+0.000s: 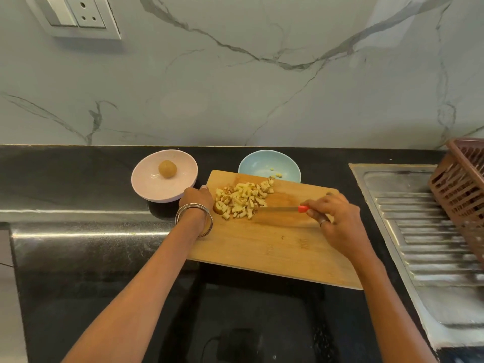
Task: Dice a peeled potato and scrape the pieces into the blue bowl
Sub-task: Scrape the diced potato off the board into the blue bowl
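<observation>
At a black stone counter (78, 174), I am gripping a red-handled knife (285, 209) in my right hand (336, 218), fingers curled round the handle, the blade lying flat and pointing left across the wooden cutting board (275, 244) with its tip at the edge of the pile of diced potato (242, 197). My left hand (196, 199), bangles (193, 218) at the wrist, is resting at the board's left edge, just beside the pile; whether its fingers are curled or straight I cannot tell, since only the back of the hand is showing. The potato pieces are sitting heaped on the far left part of the board. The blue bowl (262, 163) is standing just behind the board's far edge, a few small yellow bits lying inside it. To its left, a pale pink bowl (152, 184) is holding one round brown ball (167, 169). On my right, a steel sink drainboard (419, 231) is carrying a brown plastic basket (463, 184).
</observation>
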